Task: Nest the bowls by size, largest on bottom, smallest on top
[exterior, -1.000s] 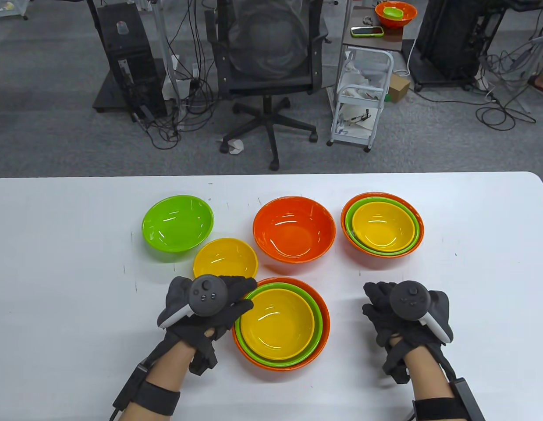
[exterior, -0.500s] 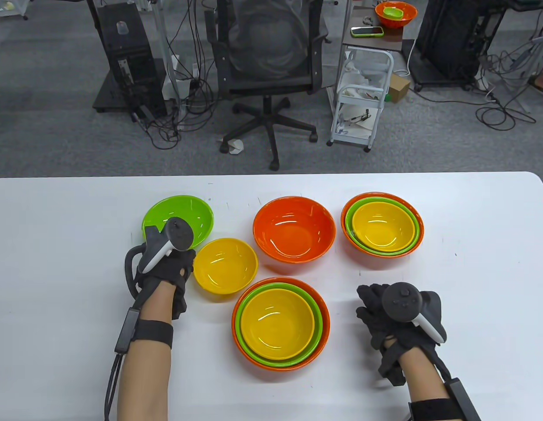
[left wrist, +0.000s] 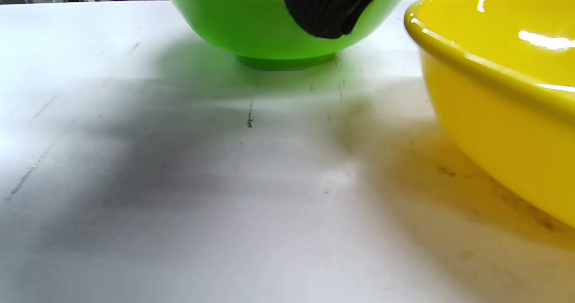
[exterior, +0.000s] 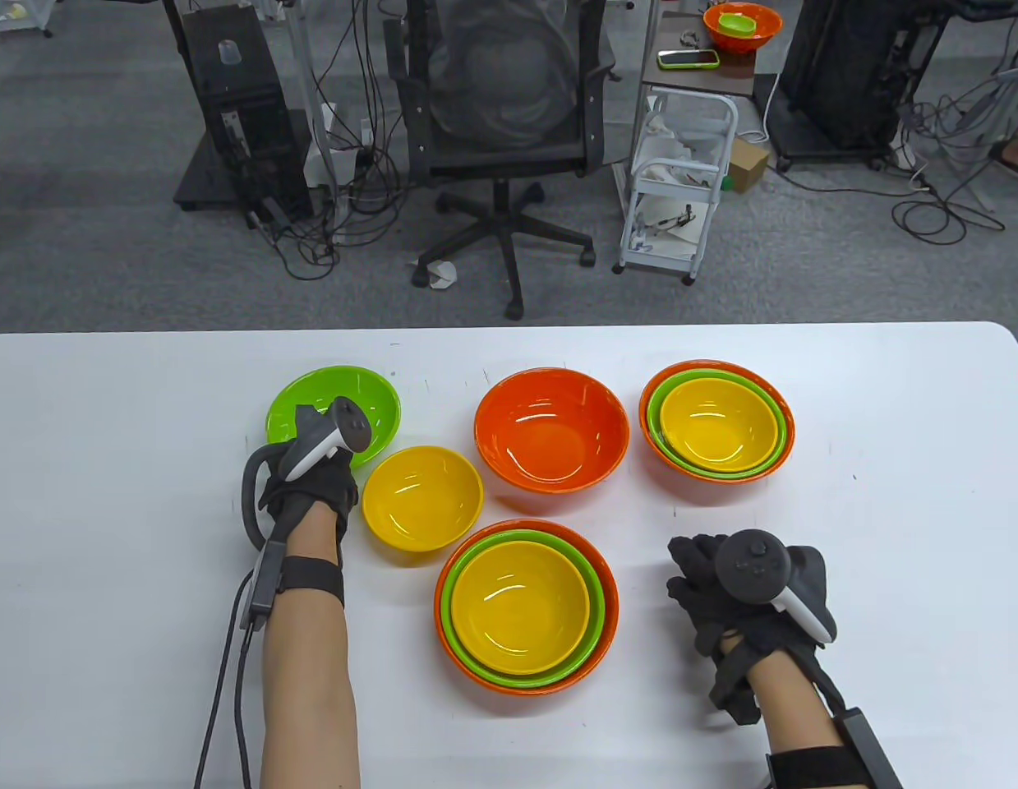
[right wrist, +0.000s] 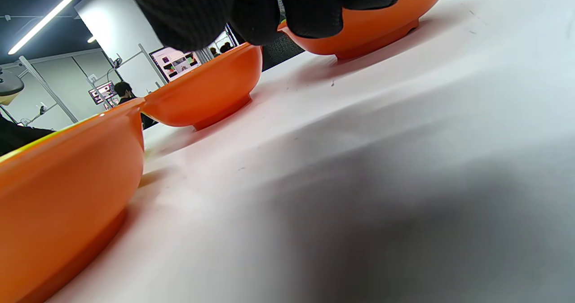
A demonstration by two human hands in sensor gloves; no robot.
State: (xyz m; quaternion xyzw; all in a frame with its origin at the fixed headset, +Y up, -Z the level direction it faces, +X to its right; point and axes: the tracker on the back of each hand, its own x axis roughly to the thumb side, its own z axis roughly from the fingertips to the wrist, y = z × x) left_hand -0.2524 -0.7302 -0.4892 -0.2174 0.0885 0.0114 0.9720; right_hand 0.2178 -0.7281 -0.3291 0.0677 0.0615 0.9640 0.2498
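Note:
A loose green bowl (exterior: pixel 344 399) stands at the back left, a loose yellow bowl (exterior: pixel 422 497) in front of it, and a loose large orange bowl (exterior: pixel 551 427) in the middle. Two orange-green-yellow stacks stand nested: one at the front (exterior: pixel 521 604), one at the back right (exterior: pixel 716 421). My left hand (exterior: pixel 307 440) is on the green bowl's near rim; in the left wrist view a gloved digit (left wrist: pixel 330 6) lies on the bowl's outer wall (left wrist: pixel 251 20), and the bowl stands on the table. My right hand (exterior: pixel 693 571) rests on the table, empty, right of the front stack.
The white table (exterior: pixel 106 509) has bare surface at the left, right and front. The yellow bowl (left wrist: pixel 503 91) sits close to the right of my left hand. The right wrist view shows the front stack's orange wall (right wrist: pixel 63 181) and the loose orange bowl (right wrist: pixel 211 87).
My left hand left the front stack, moved back and left, and settled on the green bowl's near rim. My right hand shifted slightly left. No bowl has moved.

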